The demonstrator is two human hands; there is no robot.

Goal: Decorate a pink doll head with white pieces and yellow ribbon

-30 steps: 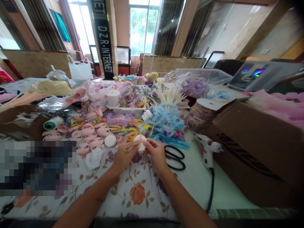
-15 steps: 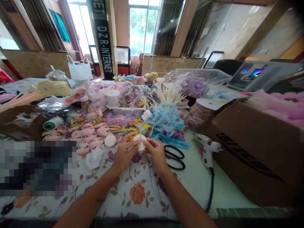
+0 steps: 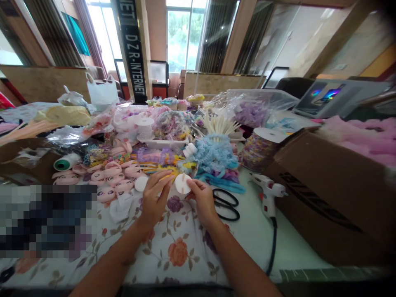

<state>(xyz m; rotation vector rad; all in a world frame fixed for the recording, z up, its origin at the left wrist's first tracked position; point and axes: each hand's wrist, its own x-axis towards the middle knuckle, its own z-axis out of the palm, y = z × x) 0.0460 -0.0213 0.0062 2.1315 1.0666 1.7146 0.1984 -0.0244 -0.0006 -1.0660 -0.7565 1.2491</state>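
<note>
My right hand (image 3: 200, 197) pinches a round white disc (image 3: 180, 186) at its right edge. The disc's face is turned toward me and bears small tan strips at its top and bottom. Just left of it, my left hand (image 3: 156, 196) is apart from the disc, fingers stretched out and thumb separate, with nothing visible in it. Beyond the left hand lies another white disc (image 3: 140, 184), partly covered by the fingers. Pink pieces with printed eyes (image 3: 116, 179) are heaped to the left, and a crumpled white piece (image 3: 120, 208) rests in front of them.
Black-handled scissors (image 3: 227, 205) lie right of my right hand. Farther right are a glue gun (image 3: 268, 194) with its cord and a large cardboard box (image 3: 334, 198). Blue ruffled trim (image 3: 213, 154) and a ribbon spool (image 3: 261, 150) stand behind. A blurred-out patch covers the left.
My left hand has let go of the white disc and drawn a little left. The disc now faces me in my right hand, showing the tan strips.
</note>
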